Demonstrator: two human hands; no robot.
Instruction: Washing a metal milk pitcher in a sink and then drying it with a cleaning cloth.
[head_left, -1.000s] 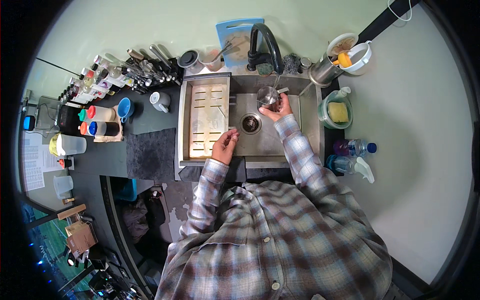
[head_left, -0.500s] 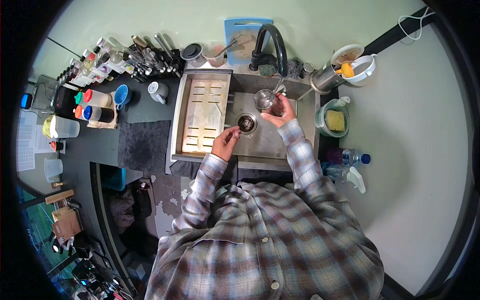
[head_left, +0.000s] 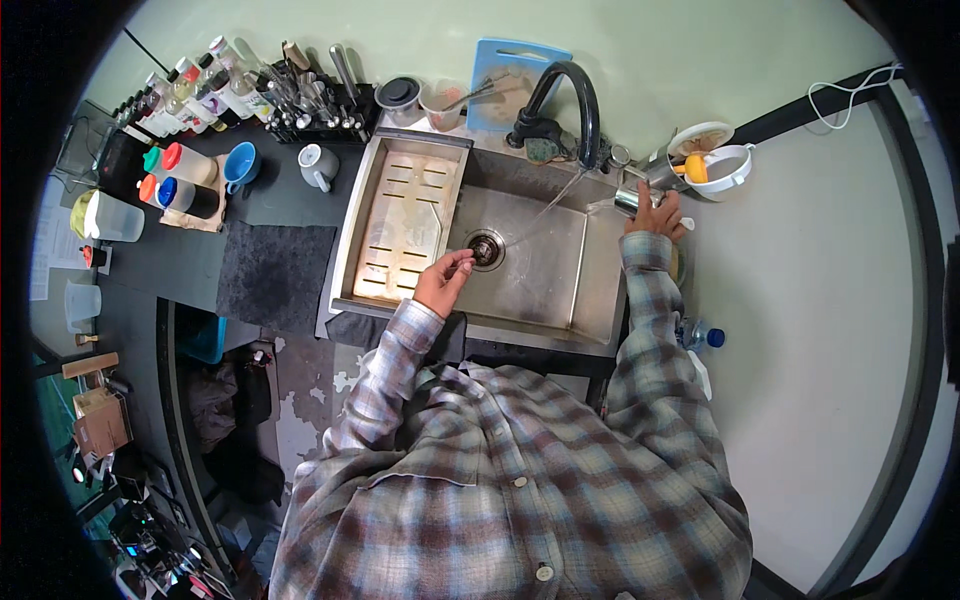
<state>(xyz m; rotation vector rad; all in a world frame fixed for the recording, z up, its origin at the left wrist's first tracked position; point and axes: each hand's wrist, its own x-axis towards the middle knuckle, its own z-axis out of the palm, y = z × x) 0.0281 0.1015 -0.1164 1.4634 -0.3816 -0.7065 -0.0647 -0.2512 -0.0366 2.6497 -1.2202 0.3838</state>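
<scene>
Right hand (head_left: 655, 213) curled around a shiny metal cup (head_left: 627, 201); left hand (head_left: 440, 286) loosely curled, contents unclear, a drain (head_left: 487, 250) just beyond its fingertips.

Left hand (head_left: 441, 287) curls loosely while the right hand (head_left: 655, 214) grips, its arm (head_left: 654, 310) stretched farther forward

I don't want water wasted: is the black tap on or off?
On: a stream of water runs from the black tap into the sink, clear of the metal cup in the right hand.

Pale green wall (head_left: 660, 50) behind dark counter (head_left: 280, 203); black-framed white panel (head_left: 800, 300) right; patchy grey floor (head_left: 308, 380) lower left.
</scene>
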